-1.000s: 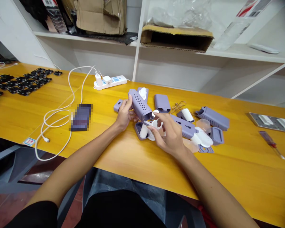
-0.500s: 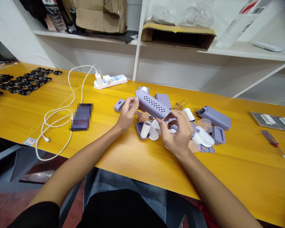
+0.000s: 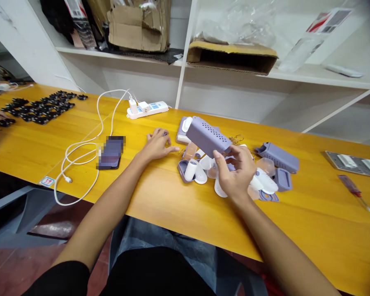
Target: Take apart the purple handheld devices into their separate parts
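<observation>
My right hand [image 3: 237, 170] grips the lower right end of a purple plastic housing [image 3: 208, 135] with rows of small holes, tilted above the parts pile. My left hand [image 3: 158, 144] is low over the table, left of the pile, its thumb stretched out and apart from the fingers. Its fingers lie over a small purple cap, which they mostly hide. Below the raised housing are a small purple tray [image 3: 183, 172] with a white cylinder [image 3: 190, 170], white oval pieces [image 3: 200, 174] and translucent cups [image 3: 189, 151].
Another perforated purple housing [image 3: 279, 157] and a purple frame [image 3: 283, 180] lie right of the pile. Farther right are a screwdriver [image 3: 353, 189] and a metal strip [image 3: 333, 158]. A phone [image 3: 111, 153], white cable [image 3: 63, 176] and power strip [image 3: 149, 109] lie left, with black parts [image 3: 43, 107] beyond.
My left hand has let go of the housing and moved left and down to the small purple cap. My right hand keeps the housing, now turned to show more of its side.
</observation>
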Demonstrator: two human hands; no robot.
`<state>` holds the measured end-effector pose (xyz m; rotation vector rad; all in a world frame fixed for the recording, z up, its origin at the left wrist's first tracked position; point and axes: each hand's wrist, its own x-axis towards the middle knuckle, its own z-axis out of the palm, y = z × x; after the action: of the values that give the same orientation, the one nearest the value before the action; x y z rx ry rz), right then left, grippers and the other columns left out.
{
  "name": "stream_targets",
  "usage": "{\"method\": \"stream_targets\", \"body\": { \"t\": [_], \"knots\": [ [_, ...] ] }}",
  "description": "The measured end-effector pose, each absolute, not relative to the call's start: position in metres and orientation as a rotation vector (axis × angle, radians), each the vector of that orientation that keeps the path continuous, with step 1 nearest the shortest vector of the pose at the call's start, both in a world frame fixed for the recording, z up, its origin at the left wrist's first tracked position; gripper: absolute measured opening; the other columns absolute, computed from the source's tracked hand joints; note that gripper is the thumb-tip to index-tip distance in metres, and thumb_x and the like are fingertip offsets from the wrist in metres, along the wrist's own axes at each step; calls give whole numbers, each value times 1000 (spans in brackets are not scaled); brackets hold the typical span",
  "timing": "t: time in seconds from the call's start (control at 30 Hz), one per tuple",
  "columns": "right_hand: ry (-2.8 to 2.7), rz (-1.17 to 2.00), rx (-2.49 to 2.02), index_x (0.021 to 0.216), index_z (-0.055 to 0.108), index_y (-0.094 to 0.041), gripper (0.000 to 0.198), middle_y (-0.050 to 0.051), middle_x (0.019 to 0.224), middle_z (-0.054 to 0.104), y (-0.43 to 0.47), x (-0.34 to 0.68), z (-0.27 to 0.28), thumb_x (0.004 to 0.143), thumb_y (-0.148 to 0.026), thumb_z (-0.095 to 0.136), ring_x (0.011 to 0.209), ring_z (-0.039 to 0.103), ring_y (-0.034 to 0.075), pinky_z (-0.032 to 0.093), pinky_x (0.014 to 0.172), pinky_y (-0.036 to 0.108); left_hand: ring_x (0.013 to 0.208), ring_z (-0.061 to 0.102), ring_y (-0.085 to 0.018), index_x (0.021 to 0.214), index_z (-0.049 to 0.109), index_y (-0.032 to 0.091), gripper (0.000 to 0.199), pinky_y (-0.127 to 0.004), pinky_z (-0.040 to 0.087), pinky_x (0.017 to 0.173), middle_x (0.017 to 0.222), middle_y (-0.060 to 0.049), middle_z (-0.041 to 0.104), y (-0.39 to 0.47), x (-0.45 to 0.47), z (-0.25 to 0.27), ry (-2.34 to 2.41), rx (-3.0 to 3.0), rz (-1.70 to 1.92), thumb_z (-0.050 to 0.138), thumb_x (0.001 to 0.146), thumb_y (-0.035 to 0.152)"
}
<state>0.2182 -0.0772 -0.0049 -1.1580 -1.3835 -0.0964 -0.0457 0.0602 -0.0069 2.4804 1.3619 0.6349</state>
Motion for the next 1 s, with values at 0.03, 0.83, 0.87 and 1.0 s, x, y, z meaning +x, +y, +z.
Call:
{"method": "stream_targets", "body": {
  "t": [0.03, 0.83, 0.87, 1.0],
  "knots": [
    [-1384, -88, -1162, 109, 69, -22, 26, 2, 92, 65, -77, 218, -6, 99, -44, 81, 73, 61, 18, 53, 61, 33, 152, 47, -40, 98, 71, 21, 36, -57, 42, 113, 154, -16, 65, 63, -50, -8, 1326, 2494, 580, 85, 95, 54],
    [-2319, -706, -719, 113, 73, -20, 14, 7, 93, 77, -114, 161, -16, 109, -13, 62, 78, 65, 21, 50, 62, 36, 90, 64, -24, 79, 53, 25, 41, -36, 48, 93, 87, -6, 70, 87, -63, -4, 1684, 1905, 1549, 61, 110, 50],
    [-2334, -708, -738, 115, 73, -19, 16, 7, 93, 77, -113, 160, -16, 110, -10, 61, 78, 64, 21, 48, 62, 37, 92, 65, -24, 81, 54, 25, 39, -37, 48, 94, 90, -7, 71, 86, -62, -4, 1673, 1933, 1560, 61, 111, 50],
    [-2380, -690, -741, 124, 72, -15, 23, 9, 93, 76, -110, 158, -15, 110, -5, 58, 80, 62, 23, 46, 67, 41, 103, 68, -26, 94, 61, 24, 37, -38, 51, 98, 105, -10, 75, 79, -54, -6, 1564, 2117, 1598, 54, 115, 53]
  ]
}}
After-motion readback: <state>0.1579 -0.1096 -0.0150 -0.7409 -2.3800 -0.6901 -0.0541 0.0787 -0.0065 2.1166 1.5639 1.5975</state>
